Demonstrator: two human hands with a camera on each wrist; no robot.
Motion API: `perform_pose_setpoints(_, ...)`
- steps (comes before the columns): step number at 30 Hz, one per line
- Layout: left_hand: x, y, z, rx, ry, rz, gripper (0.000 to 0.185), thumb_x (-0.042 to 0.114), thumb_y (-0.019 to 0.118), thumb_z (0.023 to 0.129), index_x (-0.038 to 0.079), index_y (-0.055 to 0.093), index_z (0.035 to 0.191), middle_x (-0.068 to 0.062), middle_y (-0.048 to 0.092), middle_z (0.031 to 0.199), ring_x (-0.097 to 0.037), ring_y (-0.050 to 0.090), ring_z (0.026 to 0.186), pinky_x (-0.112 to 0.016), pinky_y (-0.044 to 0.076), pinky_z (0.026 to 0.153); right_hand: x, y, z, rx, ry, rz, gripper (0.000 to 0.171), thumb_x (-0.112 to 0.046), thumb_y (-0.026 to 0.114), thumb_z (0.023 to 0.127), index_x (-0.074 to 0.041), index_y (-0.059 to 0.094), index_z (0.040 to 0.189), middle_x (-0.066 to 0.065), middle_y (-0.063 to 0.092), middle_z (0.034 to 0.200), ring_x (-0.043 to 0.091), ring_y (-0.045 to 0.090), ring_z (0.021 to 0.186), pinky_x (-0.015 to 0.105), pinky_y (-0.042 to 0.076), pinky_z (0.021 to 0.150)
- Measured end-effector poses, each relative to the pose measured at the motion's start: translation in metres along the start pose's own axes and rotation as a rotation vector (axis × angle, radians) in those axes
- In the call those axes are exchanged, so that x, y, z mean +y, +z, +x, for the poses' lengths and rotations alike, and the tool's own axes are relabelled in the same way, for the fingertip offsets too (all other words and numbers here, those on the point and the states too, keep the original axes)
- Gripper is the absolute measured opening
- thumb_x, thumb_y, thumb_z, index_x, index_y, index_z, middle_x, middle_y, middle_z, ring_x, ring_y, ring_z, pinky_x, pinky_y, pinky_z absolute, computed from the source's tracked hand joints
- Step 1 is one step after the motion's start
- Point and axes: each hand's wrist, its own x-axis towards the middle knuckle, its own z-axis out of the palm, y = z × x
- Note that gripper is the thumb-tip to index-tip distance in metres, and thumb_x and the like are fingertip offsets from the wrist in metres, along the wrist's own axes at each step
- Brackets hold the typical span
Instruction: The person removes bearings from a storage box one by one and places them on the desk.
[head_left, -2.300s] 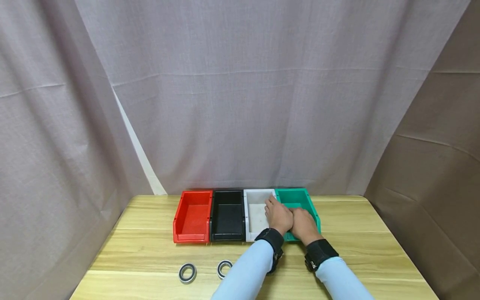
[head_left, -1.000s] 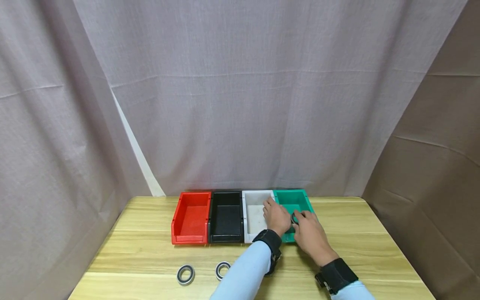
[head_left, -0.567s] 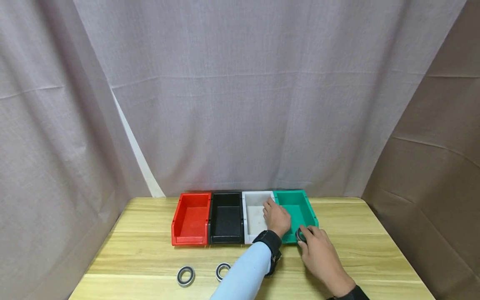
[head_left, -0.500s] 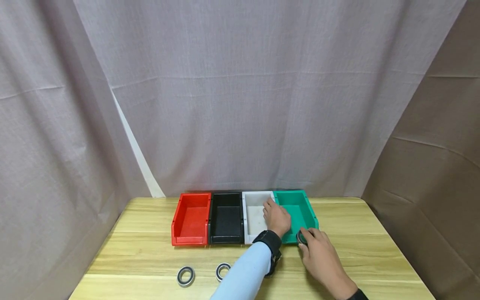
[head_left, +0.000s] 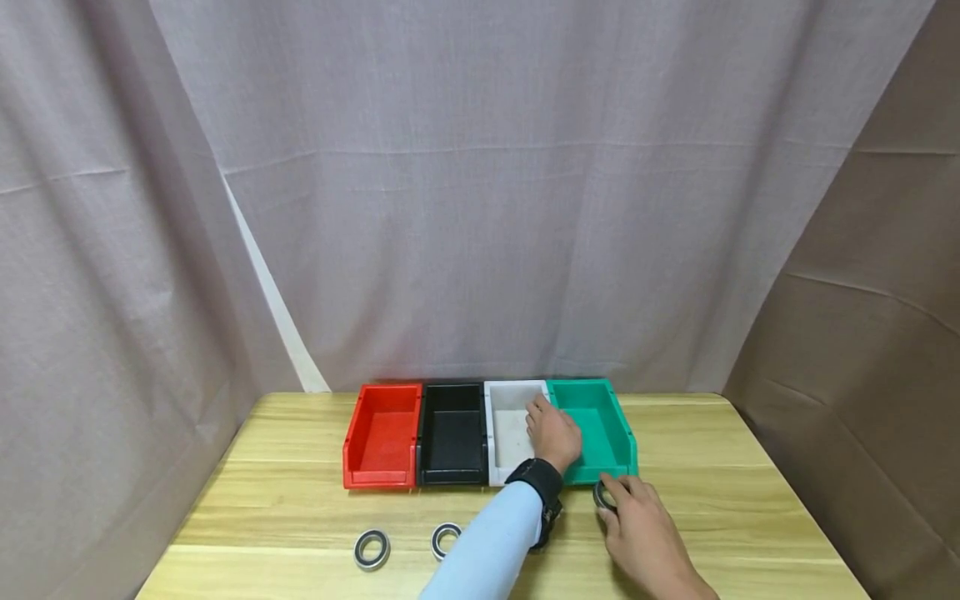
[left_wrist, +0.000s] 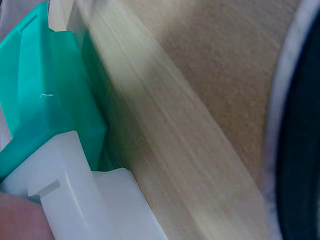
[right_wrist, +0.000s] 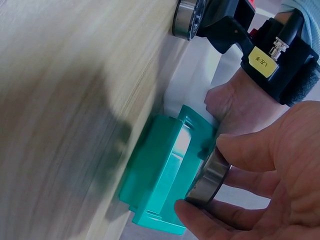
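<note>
My right hand (head_left: 611, 502) pinches a steel bearing ring (head_left: 602, 495) between thumb and fingers, just in front of the green bin (head_left: 627, 433) and low over the table. In the right wrist view the bearing ring (right_wrist: 210, 179) stands on edge in my fingers (right_wrist: 240, 150), next to the green bin (right_wrist: 155, 185). My left hand (head_left: 553, 433) rests with relaxed fingers on the wall shared by the white bin (head_left: 507, 417) and the green bin. The left wrist view shows only the green bin's corner (left_wrist: 45, 115), the white bin (left_wrist: 85, 200) and the tabletop.
A red bin (head_left: 382, 433) and a black bin (head_left: 453, 433) complete the row on the wooden table (head_left: 300, 500). Two more bearing rings (head_left: 372, 549) (head_left: 447, 540) lie near the front edge. Grey curtains hang behind and at both sides.
My right hand has pulled back out of the green bin with the bearing ring, towards me and down to the table in front of it. The left hand has stayed put.
</note>
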Motion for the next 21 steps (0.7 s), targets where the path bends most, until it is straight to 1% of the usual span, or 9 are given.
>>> perform_pose_setpoints(4, 0.001, -0.002, -0.001, -0.004, -0.008, -0.001, 0.045, 0.010, 0.050, 0.109, -0.009, 0.040, 0.149, -0.024, 0.049, 0.133, -0.040, 0.051, 0.121, -0.056, 0.045, 0.108, 0.002, 0.001, 0.001, -0.015, 0.005, -0.004, 0.044, -0.012, 0.073, 0.098, 0.001, 0.067, 0.139, 0.023, 0.067, 0.129, 0.044, 0.062, 0.124, 0.062, 0.053, 0.103)
perform_pose_setpoints(10, 0.001, -0.001, 0.000, -0.011, -0.007, -0.004, 0.044, 0.010, 0.050, 0.109, -0.008, 0.041, 0.148, -0.023, 0.049, 0.131, -0.039, 0.051, 0.119, -0.055, 0.045, 0.108, 0.003, 0.002, 0.000, -0.033, 0.023, 0.004, 0.044, -0.012, 0.074, 0.098, 0.001, 0.067, 0.139, 0.022, 0.067, 0.127, 0.043, 0.063, 0.123, 0.062, 0.053, 0.103)
perform_pose_setpoints(13, 0.001, -0.002, -0.001, -0.004, 0.007, -0.023, 0.043, 0.008, 0.049, 0.109, -0.010, 0.041, 0.147, -0.024, 0.049, 0.129, -0.040, 0.051, 0.116, -0.056, 0.044, 0.106, 0.003, 0.005, 0.000, -0.054, 0.031, 0.005, 0.043, -0.012, 0.075, 0.097, 0.001, 0.068, 0.137, 0.021, 0.067, 0.124, 0.041, 0.064, 0.121, 0.061, 0.054, 0.101)
perform_pose_setpoints(16, 0.001, -0.002, -0.003, 0.012, 0.033, -0.030, 0.042, 0.007, 0.048, 0.108, -0.012, 0.041, 0.145, -0.026, 0.048, 0.127, -0.041, 0.050, 0.113, -0.057, 0.044, 0.102, 0.003, 0.008, 0.001, -0.101, 0.039, -0.001, 0.042, -0.012, 0.076, 0.096, 0.001, 0.069, 0.135, 0.019, 0.068, 0.122, 0.040, 0.065, 0.120, 0.061, 0.055, 0.101)
perform_pose_setpoints(21, 0.002, -0.002, -0.005, 0.043, 0.066, -0.020, 0.039, 0.004, 0.045, 0.108, -0.014, 0.042, 0.143, -0.026, 0.048, 0.122, -0.041, 0.049, 0.107, -0.056, 0.044, 0.097, 0.004, 0.013, 0.003, -0.195, 0.071, -0.008, 0.041, -0.013, 0.077, 0.096, -0.001, 0.070, 0.134, 0.023, 0.068, 0.127, 0.044, 0.066, 0.122, 0.063, 0.055, 0.100)
